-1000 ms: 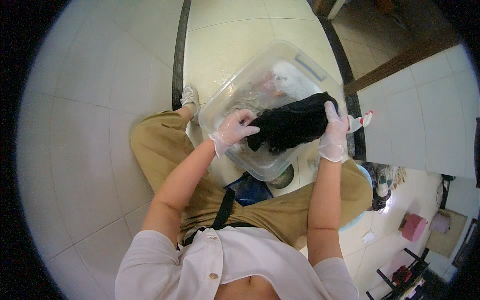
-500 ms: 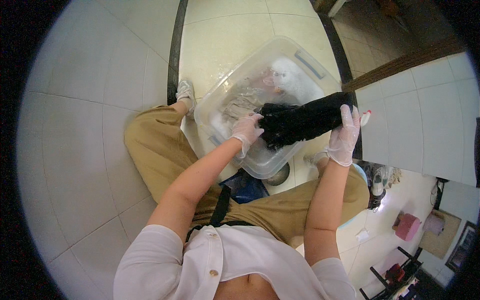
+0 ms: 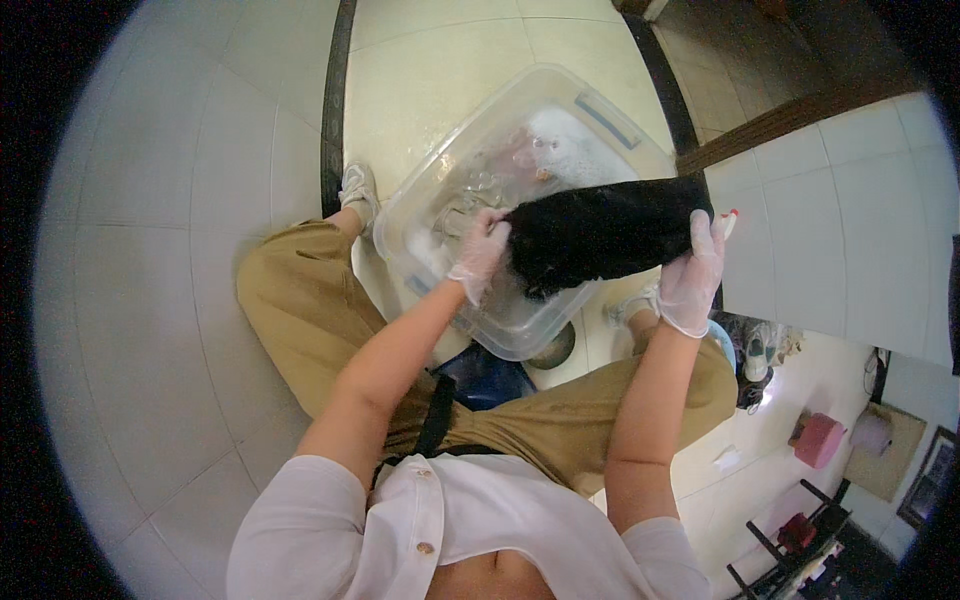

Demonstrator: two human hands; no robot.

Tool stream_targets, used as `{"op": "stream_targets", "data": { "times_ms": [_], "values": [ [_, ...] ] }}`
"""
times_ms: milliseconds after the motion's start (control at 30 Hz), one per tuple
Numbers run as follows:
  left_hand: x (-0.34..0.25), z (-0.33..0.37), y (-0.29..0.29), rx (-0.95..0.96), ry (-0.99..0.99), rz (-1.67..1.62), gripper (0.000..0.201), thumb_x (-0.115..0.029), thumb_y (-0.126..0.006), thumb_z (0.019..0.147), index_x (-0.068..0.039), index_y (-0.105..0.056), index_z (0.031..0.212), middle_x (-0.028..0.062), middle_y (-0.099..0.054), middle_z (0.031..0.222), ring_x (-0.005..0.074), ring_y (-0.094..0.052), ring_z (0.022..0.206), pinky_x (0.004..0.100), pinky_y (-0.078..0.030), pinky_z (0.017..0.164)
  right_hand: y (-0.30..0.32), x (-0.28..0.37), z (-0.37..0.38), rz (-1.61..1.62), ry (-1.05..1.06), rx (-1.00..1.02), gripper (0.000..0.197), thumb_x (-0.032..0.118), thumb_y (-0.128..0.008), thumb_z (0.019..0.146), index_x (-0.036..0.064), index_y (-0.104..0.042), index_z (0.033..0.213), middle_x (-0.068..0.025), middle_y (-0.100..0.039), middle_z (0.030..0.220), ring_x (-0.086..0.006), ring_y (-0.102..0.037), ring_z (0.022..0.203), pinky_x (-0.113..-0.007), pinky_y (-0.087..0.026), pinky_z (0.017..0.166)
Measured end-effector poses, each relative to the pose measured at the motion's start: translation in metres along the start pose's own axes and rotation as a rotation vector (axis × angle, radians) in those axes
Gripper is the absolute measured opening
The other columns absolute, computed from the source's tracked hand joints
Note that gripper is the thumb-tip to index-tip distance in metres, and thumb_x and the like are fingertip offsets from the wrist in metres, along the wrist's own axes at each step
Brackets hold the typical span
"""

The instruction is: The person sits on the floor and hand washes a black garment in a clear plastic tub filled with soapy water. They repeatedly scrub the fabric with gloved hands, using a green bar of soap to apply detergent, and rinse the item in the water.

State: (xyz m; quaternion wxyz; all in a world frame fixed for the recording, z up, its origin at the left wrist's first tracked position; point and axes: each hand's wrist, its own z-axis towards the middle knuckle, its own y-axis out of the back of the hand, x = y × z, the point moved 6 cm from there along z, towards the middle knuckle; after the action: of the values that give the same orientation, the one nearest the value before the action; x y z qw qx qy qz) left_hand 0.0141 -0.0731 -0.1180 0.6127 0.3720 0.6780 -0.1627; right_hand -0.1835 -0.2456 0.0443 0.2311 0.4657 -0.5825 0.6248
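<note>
Broad black cloth (image 3: 610, 232), held by left fingers (image 3: 490, 220) and right fingers (image 3: 702, 232) in filmy gloves (image 3: 688, 292).

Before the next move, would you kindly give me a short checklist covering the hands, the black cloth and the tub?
1. Left hand gripping one end of the black cloth: ok.
2. Right hand holding the other end: ok.
3. Translucent gloves on both hands: ok.
4. Whole cloth over the tub: not ok; its right end reaches past the rim in this view.
5. White foam in the tub: ok.
6. Cloth free of drips: cannot tell.
</note>
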Motion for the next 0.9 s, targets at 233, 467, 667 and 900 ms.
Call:
{"op": "stream_targets", "data": {
  "times_ms": [233, 467, 667, 900],
  "values": [
    [0.033, 0.023, 0.064, -0.018, 0.24, -0.056, 0.03, -0.03, -0.051, 0.09, -0.002, -0.057, 0.097, 0.0039, -0.057, 0.08, 0.0146, -0.054, 0.072, 0.0287, -0.044, 0.067, -0.006, -0.072, 0.023, -0.906, 0.101, 0.152, 0.04, 0.023, -0.059, 0.084, -0.0035, -0.054, 0.113, -0.0201, -0.058, 0.111, -0.0297, -0.055, 0.102, -0.035, -0.04, 0.091],
    [0.017, -0.03, 0.056, 0.455, 0.84, -0.46, 0.032, -0.029, -0.065, 0.081, -0.004, -0.06, 0.1, 0.0049, -0.064, 0.083, 0.0157, -0.062, 0.067, 0.0285, -0.051, 0.056, 0.097, -0.116, -0.001, -1.023, 0.02, -0.221, 0.025, 0.018, -0.057, 0.082, 0.0004, -0.059, 0.099, -0.017, -0.062, 0.092, -0.0276, -0.059, 0.09, -0.034, -0.045, 0.077],
    [0.0, -0.031, 0.06, 0.451, 0.758, -0.327, 0.034, -0.029, -0.063, 0.083, -0.003, -0.059, 0.104, 0.004, -0.064, 0.084, 0.013, -0.061, 0.064, 0.0236, -0.048, 0.054, 0.217, -0.238, -0.059, -0.869, -0.83, 0.021, 0.016, 0.018, -0.053, 0.081, 0.0038, -0.058, 0.086, -0.014, -0.061, 0.085, -0.0247, -0.06, 0.079, -0.034, -0.045, 0.064],
    [-0.008, -0.026, 0.063, 0.48, 0.759, -0.292, 0.035, -0.025, -0.061, 0.084, -0.001, -0.057, 0.109, 0.0052, -0.064, 0.093, 0.0143, -0.062, 0.077, 0.0251, -0.05, 0.065, 0.159, -0.321, -0.149, -1.239, -0.802, 0.559, 0.032, 0.024, -0.051, 0.083, 0.0055, -0.049, 0.11, -0.014, -0.049, 0.111, -0.0259, -0.049, 0.102, -0.034, -0.04, 0.083]
  ]
}}
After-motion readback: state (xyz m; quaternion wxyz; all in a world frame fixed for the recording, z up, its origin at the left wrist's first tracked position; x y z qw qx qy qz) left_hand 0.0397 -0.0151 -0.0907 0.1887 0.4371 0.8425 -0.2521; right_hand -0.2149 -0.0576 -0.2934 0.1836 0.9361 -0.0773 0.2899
